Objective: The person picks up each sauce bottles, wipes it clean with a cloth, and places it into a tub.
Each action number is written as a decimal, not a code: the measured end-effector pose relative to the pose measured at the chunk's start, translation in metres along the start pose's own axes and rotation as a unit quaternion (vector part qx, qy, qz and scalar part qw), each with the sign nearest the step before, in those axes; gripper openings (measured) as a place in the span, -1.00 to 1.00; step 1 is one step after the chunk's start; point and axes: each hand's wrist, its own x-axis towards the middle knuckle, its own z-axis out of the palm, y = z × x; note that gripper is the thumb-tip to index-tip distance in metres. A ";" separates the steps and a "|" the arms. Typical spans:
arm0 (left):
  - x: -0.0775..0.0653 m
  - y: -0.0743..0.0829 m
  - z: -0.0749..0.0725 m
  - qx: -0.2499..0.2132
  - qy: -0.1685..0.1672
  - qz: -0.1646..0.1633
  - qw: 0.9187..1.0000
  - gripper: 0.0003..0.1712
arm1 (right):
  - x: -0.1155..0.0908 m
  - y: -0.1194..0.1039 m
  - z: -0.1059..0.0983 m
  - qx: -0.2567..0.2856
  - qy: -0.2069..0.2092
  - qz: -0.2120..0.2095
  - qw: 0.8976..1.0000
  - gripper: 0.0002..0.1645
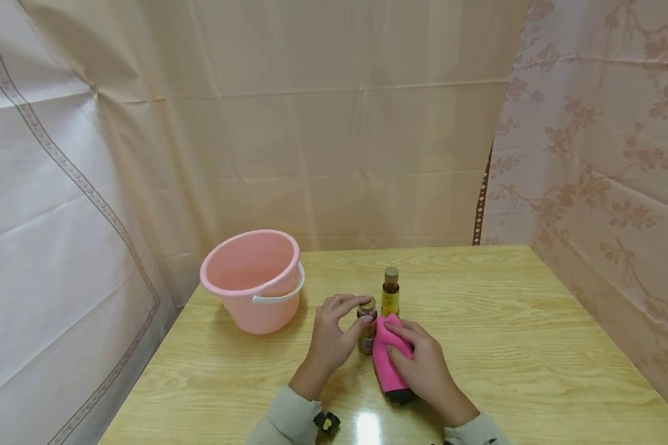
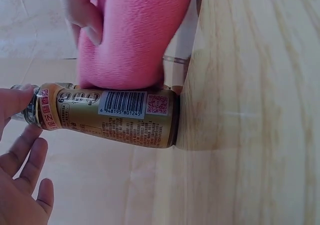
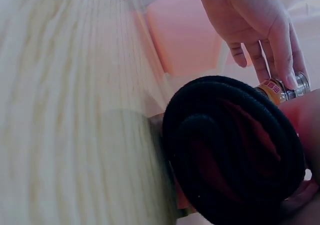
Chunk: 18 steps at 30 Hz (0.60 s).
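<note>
A small brown bottle with a gold label (image 2: 125,116) and a gold cap stands upright on the table. My left hand (image 1: 334,330) pinches it near the top between thumb and forefinger, the other fingers loosely spread. In my right hand (image 1: 425,364) is a rolled pink fleecy cloth (image 1: 389,361) with a black end (image 3: 225,140), its coiled layers showing in the right wrist view. The cloth's far end presses against the side of the bottle in the left wrist view. Just behind the cloth stands a second bottle with a yellow label (image 1: 390,300), its lower part hidden.
A pink bucket (image 1: 261,312) with a white handle (image 1: 278,298) stands at the table's left rear. The wood-grain table (image 1: 506,321) reaches back to a beige curtain (image 1: 334,136). Patterned cloth hangs along the right, and pale cloth along the left.
</note>
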 end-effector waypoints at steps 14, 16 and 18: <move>-0.001 -0.002 0.001 0.009 0.000 0.009 1.000 -0.66 | -0.004 -0.002 -0.002 0.093 0.047 -0.066 0.992 -0.43; -0.001 -0.002 0.001 0.008 0.000 0.010 1.000 -0.65 | -0.004 -0.003 -0.002 0.104 0.051 -0.072 0.991 -0.43; -0.001 -0.002 0.001 0.008 0.002 0.014 1.000 -0.65 | -0.005 -0.004 -0.003 0.115 0.055 -0.077 0.989 -0.43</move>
